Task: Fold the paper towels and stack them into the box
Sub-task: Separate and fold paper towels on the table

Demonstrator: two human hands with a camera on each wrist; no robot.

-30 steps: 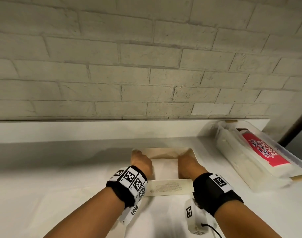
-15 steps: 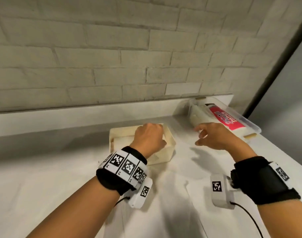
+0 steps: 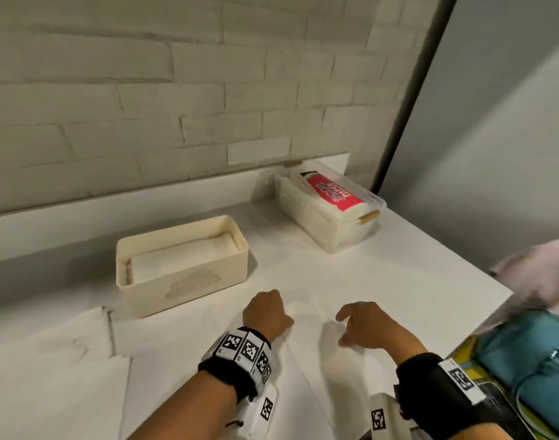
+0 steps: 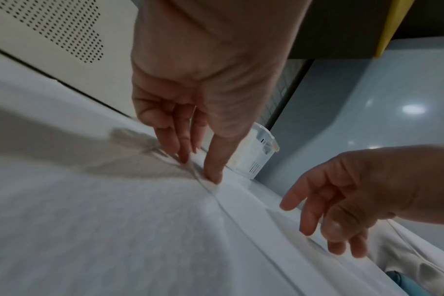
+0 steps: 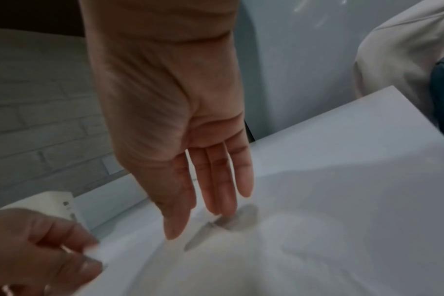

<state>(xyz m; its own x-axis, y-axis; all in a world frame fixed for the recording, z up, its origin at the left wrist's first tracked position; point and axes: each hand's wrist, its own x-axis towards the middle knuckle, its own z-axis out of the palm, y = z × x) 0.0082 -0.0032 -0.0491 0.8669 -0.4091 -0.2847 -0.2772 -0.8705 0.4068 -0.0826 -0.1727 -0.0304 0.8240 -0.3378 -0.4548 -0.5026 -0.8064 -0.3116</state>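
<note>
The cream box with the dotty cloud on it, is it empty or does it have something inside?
Not empty. The cream box holds a folded paper towel lying flat inside, seen from the head view. How many are stacked beneath it cannot be told.

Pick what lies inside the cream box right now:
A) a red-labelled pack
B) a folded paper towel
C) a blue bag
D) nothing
B: the head view shows a folded paper towel lying flat inside the cream box, while both hands are on the sheets nearer the person.
</note>
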